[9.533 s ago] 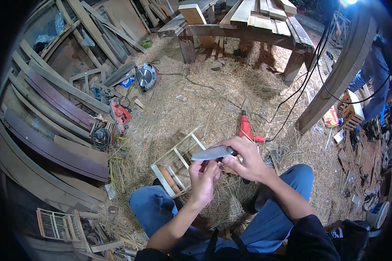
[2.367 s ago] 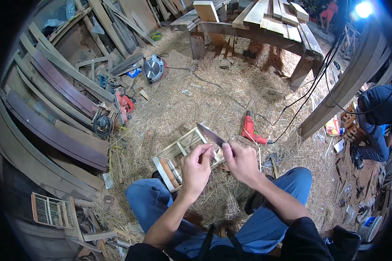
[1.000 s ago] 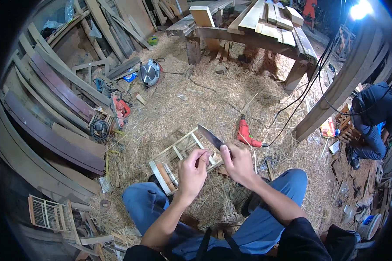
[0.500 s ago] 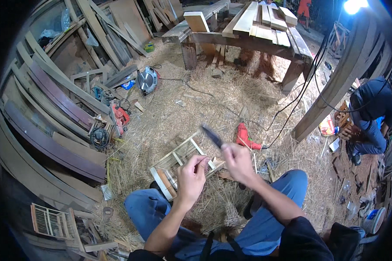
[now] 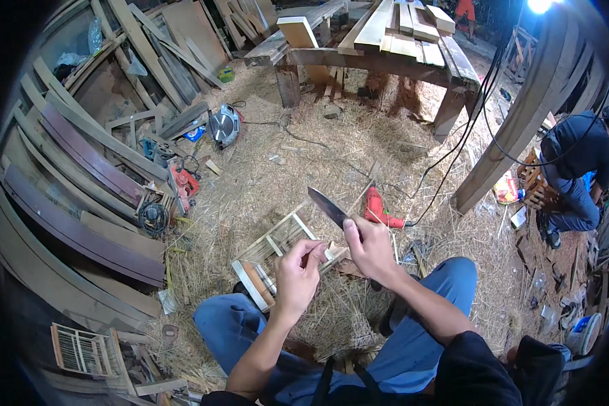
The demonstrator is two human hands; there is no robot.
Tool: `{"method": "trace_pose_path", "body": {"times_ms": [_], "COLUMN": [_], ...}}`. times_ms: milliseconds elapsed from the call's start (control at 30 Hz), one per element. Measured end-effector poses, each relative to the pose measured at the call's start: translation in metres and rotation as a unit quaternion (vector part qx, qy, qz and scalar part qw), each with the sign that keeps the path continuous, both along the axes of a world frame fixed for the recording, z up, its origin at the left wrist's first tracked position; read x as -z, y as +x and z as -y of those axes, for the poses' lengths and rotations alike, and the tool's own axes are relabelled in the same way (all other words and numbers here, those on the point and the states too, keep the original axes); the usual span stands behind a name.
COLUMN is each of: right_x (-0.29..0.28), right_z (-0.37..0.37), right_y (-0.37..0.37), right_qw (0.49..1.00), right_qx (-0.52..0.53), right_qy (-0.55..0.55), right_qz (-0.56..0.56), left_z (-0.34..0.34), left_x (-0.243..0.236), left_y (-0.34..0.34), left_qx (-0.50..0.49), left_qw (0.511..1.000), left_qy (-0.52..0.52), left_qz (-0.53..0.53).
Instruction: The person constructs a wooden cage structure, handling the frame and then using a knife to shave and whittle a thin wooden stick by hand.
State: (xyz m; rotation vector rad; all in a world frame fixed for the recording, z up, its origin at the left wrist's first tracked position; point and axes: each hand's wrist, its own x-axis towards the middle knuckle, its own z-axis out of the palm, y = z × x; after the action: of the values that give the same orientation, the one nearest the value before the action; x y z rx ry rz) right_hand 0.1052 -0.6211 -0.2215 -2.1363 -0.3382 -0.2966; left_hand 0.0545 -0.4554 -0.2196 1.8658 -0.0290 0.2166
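My right hand [image 5: 373, 252] grips the handle of a knife [image 5: 327, 206]. Its dark blade points up and to the left, away from my body. Left of it, my left hand [image 5: 298, 274] is closed in a pinch, thumb against fingers; whatever thin thing sits there is too small to make out. Below and behind the hands, a small slatted wooden frame [image 5: 250, 285] with thin bars lies on the straw-covered ground between my knees. Part of the frame is hidden by my left hand. A red power drill [image 5: 380, 210] lies just beyond my right hand.
A circular saw [image 5: 224, 126] and a red power tool [image 5: 184, 181] rest at the left, beside stacked curved boards [image 5: 81, 213]. Planks cover a workbench [image 5: 372, 62] ahead. Cables hang by a leaning post [image 5: 511, 128]. Another person [image 5: 575, 159] crouches at the right.
The knife blade, blurred before, now shows sharply and sits slightly lower and left. My right hand has shifted a little; my left hand stays nearly in place. The whole view has tilted slightly.
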Motion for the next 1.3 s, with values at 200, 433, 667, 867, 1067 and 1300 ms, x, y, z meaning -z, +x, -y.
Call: {"method": "trace_pose_path", "body": {"times_ms": [200, 433, 667, 867, 1067, 1300], "right_x": [-0.008, -0.001, -0.006, 0.004, 0.008, 0.011], "right_z": [-0.003, 0.005, -0.002, -0.005, -0.01, -0.01], "right_y": [-0.008, 0.0, -0.007, -0.012, -0.018, -0.019], "right_qw": [0.999, 0.999, 0.999, 0.998, 0.996, 0.997], "right_qx": [-0.024, 0.004, -0.01, -0.03, -0.05, -0.048], "right_qy": [0.019, -0.003, 0.031, -0.043, -0.046, -0.039], "right_qz": [-0.045, 0.035, -0.025, 0.018, 0.05, 0.05], "left_z": [0.002, 0.0, -0.001, -0.001, -0.001, 0.0], "left_x": [-0.005, -0.007, -0.006, -0.006, -0.002, 0.001], "left_y": [0.001, 0.002, 0.001, 0.0, 0.002, 0.003], "left_qx": [0.021, 0.029, 0.015, 0.003, -0.001, 0.011], "left_qw": [0.999, 0.999, 1.0, 1.0, 1.0, 0.999], "left_qy": [-0.029, -0.034, -0.016, -0.013, -0.014, -0.048], "left_qz": [-0.011, -0.023, -0.005, 0.001, 0.009, 0.021]}}
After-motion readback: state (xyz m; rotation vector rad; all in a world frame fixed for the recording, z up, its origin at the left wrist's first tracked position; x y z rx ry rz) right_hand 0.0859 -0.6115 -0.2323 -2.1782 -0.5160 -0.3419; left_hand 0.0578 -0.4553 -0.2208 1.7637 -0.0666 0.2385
